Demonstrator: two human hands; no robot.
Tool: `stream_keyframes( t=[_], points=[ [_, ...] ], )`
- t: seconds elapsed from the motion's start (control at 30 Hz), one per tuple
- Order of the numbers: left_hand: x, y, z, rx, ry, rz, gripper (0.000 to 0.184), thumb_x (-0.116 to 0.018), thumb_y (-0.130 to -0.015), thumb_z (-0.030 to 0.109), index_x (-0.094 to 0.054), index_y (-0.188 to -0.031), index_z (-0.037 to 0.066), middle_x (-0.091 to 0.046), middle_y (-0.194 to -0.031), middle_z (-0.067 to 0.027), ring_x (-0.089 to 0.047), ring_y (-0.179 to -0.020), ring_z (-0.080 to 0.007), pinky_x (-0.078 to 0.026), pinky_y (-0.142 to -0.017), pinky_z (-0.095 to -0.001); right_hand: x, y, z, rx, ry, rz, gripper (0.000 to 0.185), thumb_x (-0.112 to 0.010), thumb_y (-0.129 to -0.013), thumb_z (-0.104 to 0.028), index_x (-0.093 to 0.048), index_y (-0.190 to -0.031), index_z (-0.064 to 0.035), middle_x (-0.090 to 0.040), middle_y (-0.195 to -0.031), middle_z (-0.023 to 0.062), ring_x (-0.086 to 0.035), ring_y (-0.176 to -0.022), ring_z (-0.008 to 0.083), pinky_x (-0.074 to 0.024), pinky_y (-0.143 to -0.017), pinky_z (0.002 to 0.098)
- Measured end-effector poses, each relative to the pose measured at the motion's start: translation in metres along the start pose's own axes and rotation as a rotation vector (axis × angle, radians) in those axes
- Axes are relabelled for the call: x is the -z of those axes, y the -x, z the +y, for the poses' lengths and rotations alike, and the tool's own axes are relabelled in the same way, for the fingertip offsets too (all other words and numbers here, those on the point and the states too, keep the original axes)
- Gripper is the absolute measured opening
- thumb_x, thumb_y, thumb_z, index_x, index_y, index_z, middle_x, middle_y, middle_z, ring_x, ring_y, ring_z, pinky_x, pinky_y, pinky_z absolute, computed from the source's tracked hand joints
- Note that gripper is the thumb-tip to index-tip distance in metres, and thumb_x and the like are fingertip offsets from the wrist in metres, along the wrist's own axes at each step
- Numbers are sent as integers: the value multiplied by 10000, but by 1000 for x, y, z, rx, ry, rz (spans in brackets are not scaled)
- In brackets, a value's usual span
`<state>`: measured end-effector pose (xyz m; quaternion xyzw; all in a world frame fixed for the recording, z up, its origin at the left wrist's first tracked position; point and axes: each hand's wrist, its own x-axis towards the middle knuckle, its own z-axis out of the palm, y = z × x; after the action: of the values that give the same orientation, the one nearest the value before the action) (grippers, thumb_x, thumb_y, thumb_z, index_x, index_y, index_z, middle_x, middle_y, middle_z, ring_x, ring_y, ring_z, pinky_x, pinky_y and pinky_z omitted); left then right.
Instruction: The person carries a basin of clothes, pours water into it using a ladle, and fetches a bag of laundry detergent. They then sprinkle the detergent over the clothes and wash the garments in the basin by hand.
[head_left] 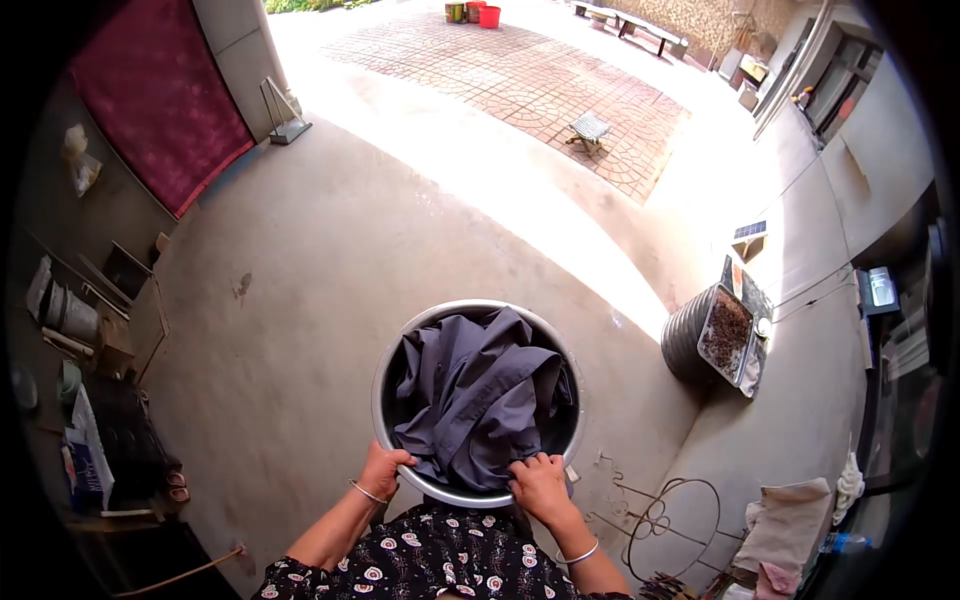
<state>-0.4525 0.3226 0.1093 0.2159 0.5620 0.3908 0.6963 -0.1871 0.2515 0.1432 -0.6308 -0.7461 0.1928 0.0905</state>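
A round silver metal basin (379, 390) is held close in front of my body. Dark grey-purple cloth (478, 385), crumpled and folded, fills most of it. My left hand (384, 470) is closed on the near-left rim, its thumb laid over the edge. At the near-right rim, my right hand (540, 486) is closed with its fingers curled over the edge, touching or very near the cloth. Whether it also pinches some fabric, I cannot tell. The basin's underside is hidden.
A ribbed dark barrel (690, 335) with a tray of dark bits (727, 330) stands to the right. Nearer is a curly wire stand (675, 525). Shelves and boxes (115, 345) line the left wall. A small folding stool (588, 128) stands on the brick paving ahead.
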Motion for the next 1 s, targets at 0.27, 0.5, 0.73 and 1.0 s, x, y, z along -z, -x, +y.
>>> stream_keyframes(
  t=[0.27,0.5,0.73,1.0],
  points=[
    [-37,-54,52,-24,50,37,326,-569,-547,-109,-558,-864,-34,-599,-750,-81,-611,-622,-200,-517,-608,-308,-34,-147,62,165,26,-128,161,-530,-681,-141,-653,-770,-89,-633,-802,121,-582,-908,293,-368,-858,465],
    [-51,-155,134,-51,39,105,105,-607,-576,-64,-559,-669,-52,-592,-635,-99,-592,-548,-191,-497,-547,-297,-10,-300,75,226,-213,350,386,-505,-729,-129,-568,-1108,-88,-570,-1089,177,-508,-1076,314,-344,-901,514],
    [-64,-276,244,-90,105,31,161,-604,-570,-81,-554,-721,-59,-591,-656,-107,-596,-563,-203,-510,-562,-311,86,-429,57,95,230,-103,219,-566,-709,-168,-644,-902,-99,-598,-941,132,-508,-973,295,-366,-763,404],
    [-100,-396,337,-71,102,22,161,-596,-583,-75,-590,-744,-63,-612,-676,-107,-613,-587,-200,-510,-557,-300,134,-541,70,138,10,285,88,-641,-713,-165,-608,-754,-95,-576,-788,77,-518,-815,248,-365,-753,384]
  ],
)
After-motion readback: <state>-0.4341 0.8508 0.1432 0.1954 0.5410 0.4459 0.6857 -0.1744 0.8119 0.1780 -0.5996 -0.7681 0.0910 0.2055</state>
